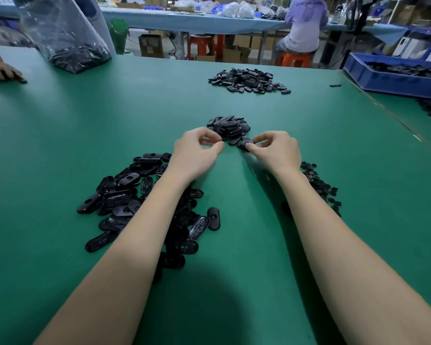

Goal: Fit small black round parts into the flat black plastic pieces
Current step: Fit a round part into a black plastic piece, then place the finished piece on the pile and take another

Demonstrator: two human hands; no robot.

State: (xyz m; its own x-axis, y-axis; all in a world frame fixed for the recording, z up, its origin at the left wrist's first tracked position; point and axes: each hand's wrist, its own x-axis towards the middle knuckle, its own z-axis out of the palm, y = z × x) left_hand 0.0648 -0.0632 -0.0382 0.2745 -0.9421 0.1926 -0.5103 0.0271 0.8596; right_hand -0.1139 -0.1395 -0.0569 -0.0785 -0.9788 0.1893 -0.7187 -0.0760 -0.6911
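- Broadly, I am sitting at a wide green table (60, 145), and I am judging that I am finishing one assembly and setting it down, since both my hands are meeting at the near edge of a small heap.
- I am keeping a big loose pile of flat black plastic pieces (135, 200) under and beside my left forearm; these oval pieces are lying well apart from either grip, and the next move is likely calling for me to reach back for one.
- I am looking past my hands at a far heap (248, 80) of similar black parts, well away across the table.
- I am working just in front of the small middle heap (228, 128), which I am taking to be finished pieces.
- I am keeping a scatter of small black round parts (319, 183) beside my right forearm, partly hidden by it.
- I am curling my right hand (275, 150) with thumb and forefinger pinching a dark piece (245, 144) at the heap's near edge; whether a round part is seated in it I cannot tell.
- I am curling my left hand (197, 150) too, thumb and forefinger tips nearly touching, and I cannot tell whether it is holding anything.
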